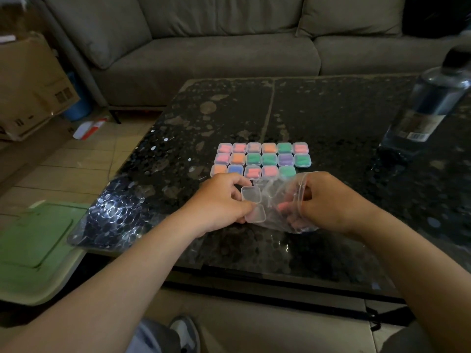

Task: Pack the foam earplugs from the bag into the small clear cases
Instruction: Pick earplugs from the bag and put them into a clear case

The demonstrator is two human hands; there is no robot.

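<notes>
Several small clear cases (262, 159) filled with pink, orange, green, purple and blue earplugs stand in three rows on the dark table (331, 118). My left hand (219, 202) holds an open, empty clear case (252, 203), its lid tipped up. Beside it, my right hand (323, 202) grips the mouth of a clear zip bag (280, 200), fingers reaching inside. A pink earplug (283, 207) shows through the plastic by my fingertips. Both hands are just in front of the rows.
A large clear water bottle (430, 103) stands at the table's right. A grey sofa (204, 47) runs behind the table. A green lid (35, 240) lies at the left, near cardboard boxes (33, 85) on the floor.
</notes>
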